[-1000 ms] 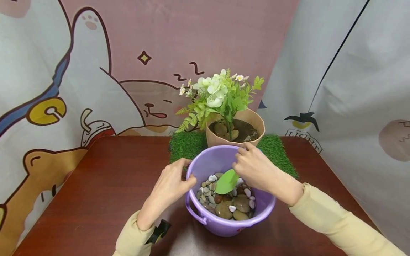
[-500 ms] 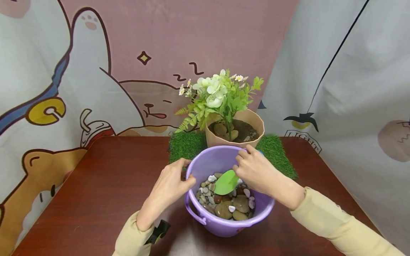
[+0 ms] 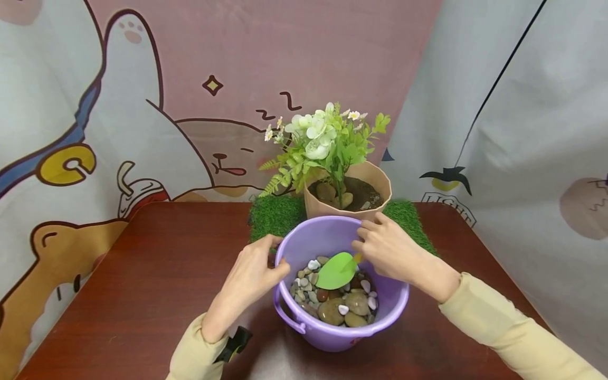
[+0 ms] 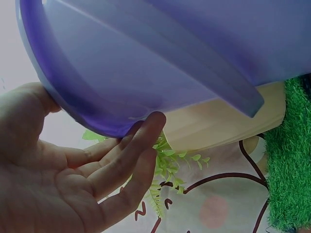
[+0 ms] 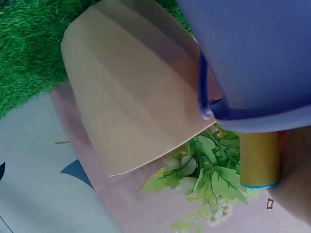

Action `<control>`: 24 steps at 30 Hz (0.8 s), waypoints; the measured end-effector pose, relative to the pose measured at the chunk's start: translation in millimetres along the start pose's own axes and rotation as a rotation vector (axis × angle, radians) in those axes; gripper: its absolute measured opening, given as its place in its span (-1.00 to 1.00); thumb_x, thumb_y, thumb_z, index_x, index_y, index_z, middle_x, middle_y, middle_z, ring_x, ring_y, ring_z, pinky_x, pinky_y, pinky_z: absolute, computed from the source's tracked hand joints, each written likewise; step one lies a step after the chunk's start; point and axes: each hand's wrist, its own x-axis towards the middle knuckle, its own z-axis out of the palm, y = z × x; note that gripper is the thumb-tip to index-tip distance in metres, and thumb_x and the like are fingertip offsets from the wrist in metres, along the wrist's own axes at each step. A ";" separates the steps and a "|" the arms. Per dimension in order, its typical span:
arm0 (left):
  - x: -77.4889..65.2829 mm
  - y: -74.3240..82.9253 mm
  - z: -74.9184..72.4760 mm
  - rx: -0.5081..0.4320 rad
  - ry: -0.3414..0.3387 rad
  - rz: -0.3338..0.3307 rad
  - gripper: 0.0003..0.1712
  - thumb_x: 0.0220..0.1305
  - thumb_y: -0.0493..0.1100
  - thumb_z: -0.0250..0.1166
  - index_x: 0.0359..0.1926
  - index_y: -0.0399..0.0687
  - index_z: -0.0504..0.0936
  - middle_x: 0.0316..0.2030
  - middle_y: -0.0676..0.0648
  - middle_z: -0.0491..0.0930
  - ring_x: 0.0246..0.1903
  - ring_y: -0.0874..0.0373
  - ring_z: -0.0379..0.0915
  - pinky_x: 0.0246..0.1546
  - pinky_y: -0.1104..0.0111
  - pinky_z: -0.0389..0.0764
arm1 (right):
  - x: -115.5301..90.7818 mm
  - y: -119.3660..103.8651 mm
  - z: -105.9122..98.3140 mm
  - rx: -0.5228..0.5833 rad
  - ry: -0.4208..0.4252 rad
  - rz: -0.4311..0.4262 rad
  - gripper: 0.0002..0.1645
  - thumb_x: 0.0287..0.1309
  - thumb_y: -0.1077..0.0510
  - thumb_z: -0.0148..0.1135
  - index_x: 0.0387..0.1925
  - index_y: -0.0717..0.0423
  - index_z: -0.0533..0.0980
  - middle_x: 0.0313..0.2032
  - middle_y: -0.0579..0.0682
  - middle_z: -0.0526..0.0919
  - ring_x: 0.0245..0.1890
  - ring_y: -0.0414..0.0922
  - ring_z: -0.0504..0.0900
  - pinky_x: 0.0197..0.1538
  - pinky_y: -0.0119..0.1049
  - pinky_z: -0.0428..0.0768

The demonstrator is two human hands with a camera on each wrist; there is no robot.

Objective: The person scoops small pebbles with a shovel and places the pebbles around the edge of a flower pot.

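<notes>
A purple bucket (image 3: 332, 339) with stones in it stands on the table in front of me. My left hand (image 3: 252, 272) holds its left rim, thumb over the inner side and fingers against the outside, as the left wrist view shows. Over the far right of the rim, my right hand (image 3: 391, 250) grips a toy shovel. Its green, leaf-shaped blade (image 3: 336, 271) lies over the stones inside. The yellow handle (image 5: 260, 158) with a blue end sticks out past the rim in the right wrist view; the fingers round it are mostly hidden there.
Behind the bucket a beige pot (image 3: 349, 212) with a flowering plant (image 3: 323, 140) stands on an artificial grass mat (image 3: 277, 214). The bucket's handle (image 3: 287, 316) hangs down at its left side. A brown table (image 3: 157, 295) lies beneath, with printed cloth at the back and sides.
My right hand has shifted slightly to the right, and a yellow bit of the shovel beside the blade has come into sight. The left hand and the bucket have stayed in place.
</notes>
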 end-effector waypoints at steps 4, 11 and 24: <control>0.2 -0.5 -0.2 0.003 0.003 0.004 -0.56 -0.12 -0.18 0.24 -0.09 -0.14 0.56 -0.34 -0.03 0.64 -0.51 0.32 0.51 -0.49 0.48 0.47 | -0.8 0.7 1.5 0.013 0.013 -0.004 -0.74 -0.26 0.01 0.39 -0.67 -0.02 0.44 -0.66 -0.10 0.43 -0.52 -0.09 0.42 -0.32 -0.21 0.28; 0.1 -0.4 0.1 0.007 0.005 0.007 -0.55 -0.13 -0.16 0.24 -0.09 -0.12 0.57 -0.34 -0.02 0.65 -0.51 0.33 0.50 -0.49 0.48 0.47 | -0.4 0.4 0.4 0.014 0.016 -0.014 -0.74 -0.25 0.01 0.38 -0.67 -0.02 0.44 -0.65 -0.11 0.43 -0.51 -0.09 0.41 -0.31 -0.21 0.29; 0.8 -2.8 1.3 0.023 0.022 0.037 -0.57 -0.14 -0.18 0.23 -0.12 -0.13 0.58 -0.37 -0.02 0.64 -0.51 0.25 0.51 -0.49 0.46 0.44 | 9.0 -7.9 -1.2 0.010 0.012 -0.036 -0.76 -0.39 0.07 0.39 -0.70 -0.04 0.44 -0.67 -0.09 0.42 -0.56 -0.08 0.36 -0.38 -0.23 0.22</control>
